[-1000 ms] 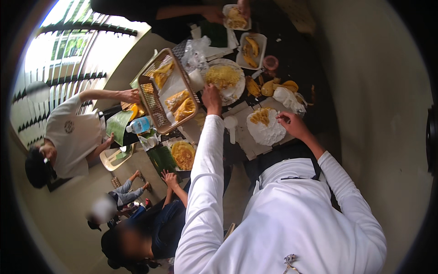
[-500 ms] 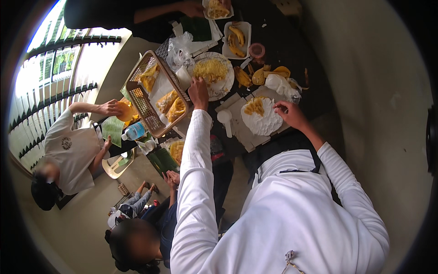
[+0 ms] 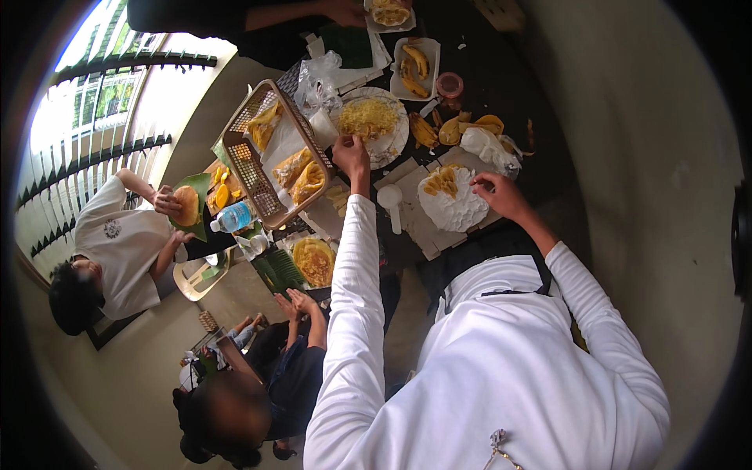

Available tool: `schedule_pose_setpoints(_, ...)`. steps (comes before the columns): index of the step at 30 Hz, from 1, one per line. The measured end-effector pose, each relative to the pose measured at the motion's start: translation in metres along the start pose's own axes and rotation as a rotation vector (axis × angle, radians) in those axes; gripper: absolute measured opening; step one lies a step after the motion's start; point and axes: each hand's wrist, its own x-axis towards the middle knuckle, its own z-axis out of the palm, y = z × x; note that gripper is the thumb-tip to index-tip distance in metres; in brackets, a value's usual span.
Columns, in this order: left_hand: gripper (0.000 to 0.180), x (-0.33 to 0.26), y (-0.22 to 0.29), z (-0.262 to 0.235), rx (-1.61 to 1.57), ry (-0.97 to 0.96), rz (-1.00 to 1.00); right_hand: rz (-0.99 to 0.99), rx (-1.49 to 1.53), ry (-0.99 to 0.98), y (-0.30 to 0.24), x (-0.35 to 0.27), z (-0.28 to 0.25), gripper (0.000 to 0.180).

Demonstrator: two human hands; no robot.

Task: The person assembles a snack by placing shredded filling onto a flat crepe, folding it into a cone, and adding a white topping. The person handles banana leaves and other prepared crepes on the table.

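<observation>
My left hand (image 3: 352, 153) reaches far out to the near rim of a white plate (image 3: 396, 141) heaped with yellow shreds (image 3: 368, 117); its fingers are bunched in a pinch at the shreds. My right hand (image 3: 497, 193) rests at the right edge of a white round sheet (image 3: 454, 210) topped with yellow pieces (image 3: 441, 180), fingertips pinching its rim. The sheet lies on a pale board (image 3: 423, 232). A white scoop (image 3: 390, 200) lies between my two arms.
A brown mesh basket (image 3: 244, 160) of wrapped yellow food stands left of the plate. Beyond are a plastic bag (image 3: 319, 75), a white tray of bananas (image 3: 415, 59), a pink cup (image 3: 450, 84) and fruit peels (image 3: 473, 125). Other people stand at left, bottom left and top.
The view has shifted so the table sits higher and more central. My left hand has drawn back to the plate's near rim; my right hand stays at the white sheet's edge.
</observation>
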Motion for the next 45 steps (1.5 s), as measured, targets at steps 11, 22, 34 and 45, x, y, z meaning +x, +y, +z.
schedule_pose_setpoints(11,0.033,-0.017,-0.02,0.01,0.115,0.007,0.002,-0.043,-0.021,-0.049,0.008,-0.001,0.004,0.015)
schedule_pose_setpoints(22,0.021,-0.026,0.002,0.012,0.298,0.123,0.137,0.014,0.004,0.04,0.012,-0.023,-0.017,0.016)
schedule_pose_setpoints(34,0.024,-0.136,0.037,-0.008,-0.632,-0.386,-0.12,-0.095,0.126,-0.024,-0.027,0.009,0.006,0.024)
schedule_pose_setpoints(45,0.02,-0.226,0.063,-0.031,-0.166,-0.115,0.336,-0.126,0.298,-0.235,-0.046,0.017,0.032,0.026)
